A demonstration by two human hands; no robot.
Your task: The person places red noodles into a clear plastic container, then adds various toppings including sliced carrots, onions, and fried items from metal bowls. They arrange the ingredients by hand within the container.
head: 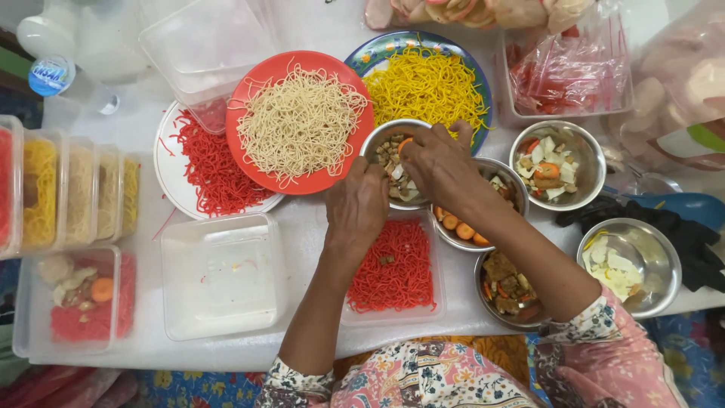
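My right hand (442, 165) reaches into a steel bowl (377, 137) of mixed chopped pieces, with its fingers pinched on some of them. My left hand (356, 205) hovers beside it with fingers curled, over a clear plastic container (439, 291) that holds red noodles and a few brown bits. Whether the left hand holds anything I cannot tell. An orange plate (249, 91) of pale noodles lies just left of the bowl, and a patterned plate (370, 54) of yellow noodles behind it.
Other steel bowls (593, 147) of chopped food stand at right. An empty clear container (220, 276) sits at centre left, a white plate (163, 155) of red noodles behind it. Filled containers (26, 302) line the left edge. Bags of crackers (574, 72) lie at the back.
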